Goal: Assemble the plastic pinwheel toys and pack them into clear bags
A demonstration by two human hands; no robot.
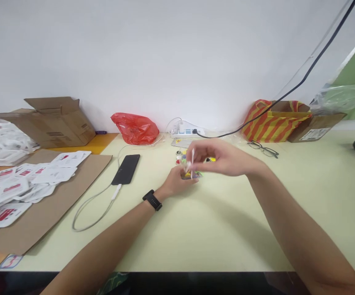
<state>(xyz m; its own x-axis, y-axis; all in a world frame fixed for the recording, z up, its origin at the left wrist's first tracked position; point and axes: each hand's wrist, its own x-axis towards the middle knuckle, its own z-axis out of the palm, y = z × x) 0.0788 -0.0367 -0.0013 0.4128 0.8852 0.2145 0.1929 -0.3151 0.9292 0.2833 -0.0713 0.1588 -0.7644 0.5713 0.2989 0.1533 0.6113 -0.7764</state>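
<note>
My left hand (179, 181), with a black watch (152, 200) on its wrist, is closed around a small see-through thing with yellow and blue-grey on it (190, 175). I cannot make out its kind. Just above it, my right hand (215, 156) pinches a thin white stick (192, 157), held upright and blurred by motion. The stick's lower end overlaps the thing in my left hand; whether they touch I cannot tell. Behind my hands sit several small round coloured pots or caps (178, 157), in red, yellow, green, white and black, partly hidden by my fingers.
A black phone (126, 169) with a white cable lies left. Further left, white packets (36, 172) cover a cardboard sheet (82, 180) near a cardboard box (63, 127). Along the wall are a red plastic bag (137, 129), a power strip (188, 131), a striped bag (269, 123) and glasses (265, 150).
</note>
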